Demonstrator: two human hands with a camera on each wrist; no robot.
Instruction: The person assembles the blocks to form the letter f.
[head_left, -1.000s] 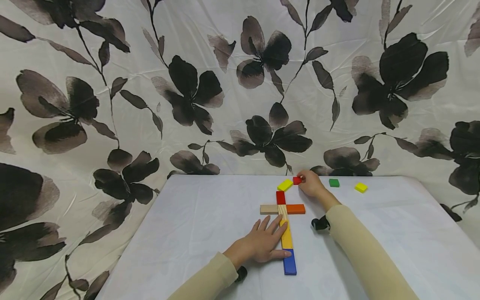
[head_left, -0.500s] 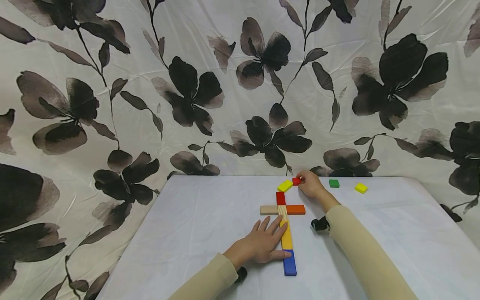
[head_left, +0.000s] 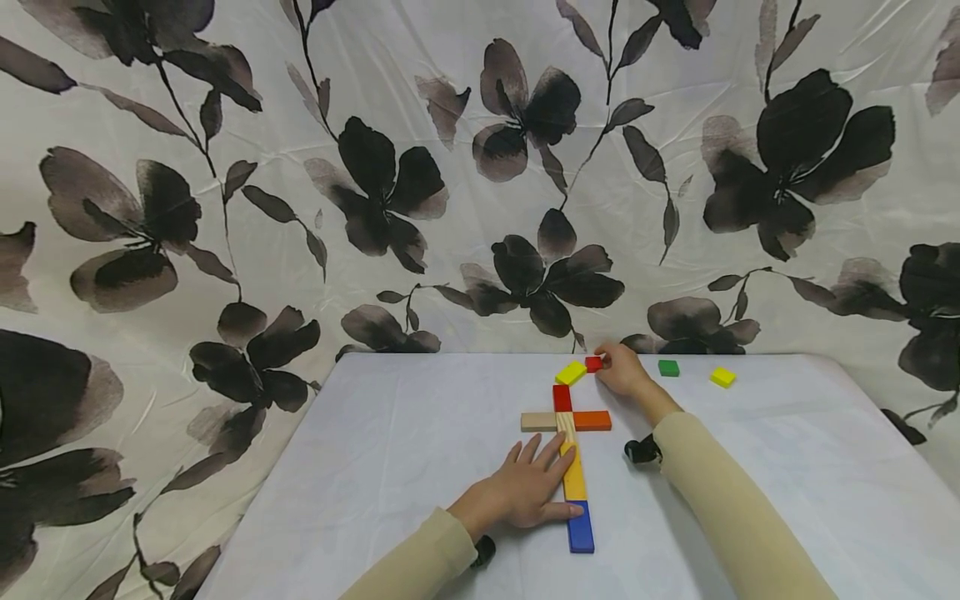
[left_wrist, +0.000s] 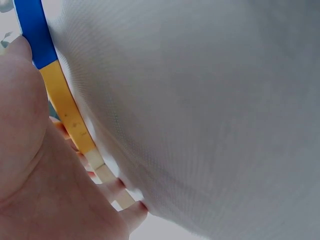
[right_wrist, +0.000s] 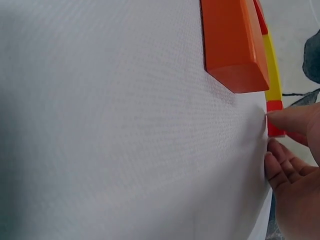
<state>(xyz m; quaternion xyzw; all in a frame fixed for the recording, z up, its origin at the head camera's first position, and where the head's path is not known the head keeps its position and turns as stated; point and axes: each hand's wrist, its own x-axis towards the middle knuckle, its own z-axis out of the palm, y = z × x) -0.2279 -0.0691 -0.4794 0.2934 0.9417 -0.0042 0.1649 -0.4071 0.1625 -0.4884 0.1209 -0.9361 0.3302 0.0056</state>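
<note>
At the far edge of the table my right hand [head_left: 624, 372] pinches a small red block [head_left: 593, 364]; in the right wrist view the thumb lies against that red block [right_wrist: 275, 127]. Beside it, a slanted yellow block [head_left: 571, 372] leads down to another red block [head_left: 562, 399]. My left hand [head_left: 519, 489] rests with spread, straight fingers on a line of flat blocks: plain wood [head_left: 566, 426], yellow-orange [head_left: 574, 482] and blue [head_left: 581, 536]. Its thumb touches the blue one. A beige block [head_left: 537, 422] and an orange block [head_left: 592, 421] form side arms.
Right of my right hand lie a loose green block [head_left: 668, 368] and a yellow block [head_left: 723, 377]. A white cloth covers the table [head_left: 390, 500]. Behind it hangs a flower-patterned curtain [head_left: 465, 208].
</note>
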